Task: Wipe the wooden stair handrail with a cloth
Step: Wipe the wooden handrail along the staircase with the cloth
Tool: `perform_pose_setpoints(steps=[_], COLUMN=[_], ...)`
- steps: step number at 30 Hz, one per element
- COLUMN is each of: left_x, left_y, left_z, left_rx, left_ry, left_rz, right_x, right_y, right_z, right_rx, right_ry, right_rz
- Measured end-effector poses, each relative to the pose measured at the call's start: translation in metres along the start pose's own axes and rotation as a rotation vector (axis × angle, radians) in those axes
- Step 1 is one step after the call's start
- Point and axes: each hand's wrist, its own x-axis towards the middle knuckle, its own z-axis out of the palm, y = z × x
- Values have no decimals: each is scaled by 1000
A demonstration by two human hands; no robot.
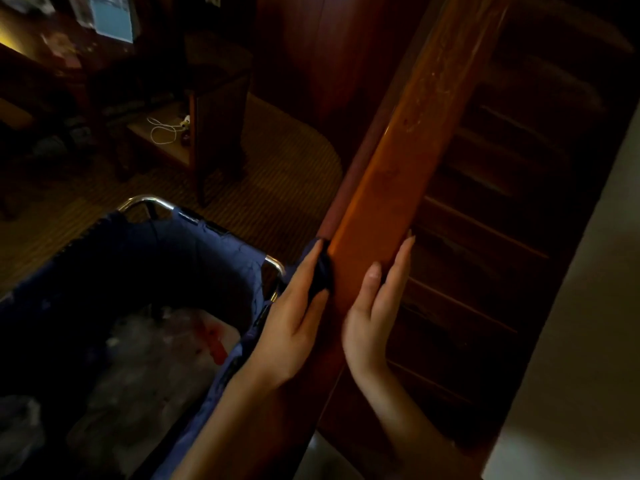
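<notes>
Dim, wood-panelled stairwell, with striped carpet (277,161) on the floor below and dark stair treads (485,244) to the right. Between them, the wooden handrail (401,161), running away from the viewer. Presses a small dark cloth (323,271) flat against the rail's left flank with the left hand (294,313) — fingers straight rather than curled round it, likely so the push carries evenly along the wood. Lays the right hand (372,306) on the opposite edge, fingers extended and close together, holding nothing; probably steadies the body and guides the stroke. Cloth at the near end of the rail, so most of the length seems yet to be wiped — faint pale scuffs farther along. Just left of the rail, a blue fabric bag (194,244) slung on a chrome frame (145,201), with crumpled plastic inside. Farther off, a low wooden shelf (166,143) with a white cable (161,131) on it.
</notes>
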Motion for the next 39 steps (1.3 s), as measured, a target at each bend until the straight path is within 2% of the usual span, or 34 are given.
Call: perform_pose_setpoints(steps=[3, 6, 9, 12, 16, 21, 24, 26, 28, 30, 33, 36, 39], left_x=[-14, 33, 97, 118, 76, -19, -63, -80, -86, -85, -79, -69, -58], left_y=[6, 22, 44, 52, 32, -3, -8, 4, 25, 49, 80, 100, 116], left_z=[2, 2, 1, 7, 9, 12, 19, 27, 36, 48, 65, 74, 74], left_rx=[86, 191, 115, 48, 139, 230, 280, 221, 81, -119, -383, -522, -391], left_ry=[18, 7, 8, 30, 86, 173, 286, 344, 356, 365, 363, 271, 278], left_rz=[-15, -62, -53, -35, 10, -95, -4, 83, 157, 166, 112, 107, 216], right_x=[0, 1, 3, 4, 4, 3, -10, -26, -46, -62, -66, -53, -32], right_y=[1, 1, 3, 1, 6, 6, 3, 4, 6, 4, -4, -16, -15], right_z=[-1, -2, -1, -1, -6, -5, -17, -30, -44, -60, -78, -88, -91], right_rx=[32, 66, 82, 94, 6, 1, -52, 6, 90, 210, 435, 451, 414], right_ry=[13, 29, 40, 29, 9, -14, -79, -143, -277, -400, -459, -385, -218], right_rz=[-6, -47, -58, -2, -32, -25, -38, -175, -287, -284, -212, -299, -466])
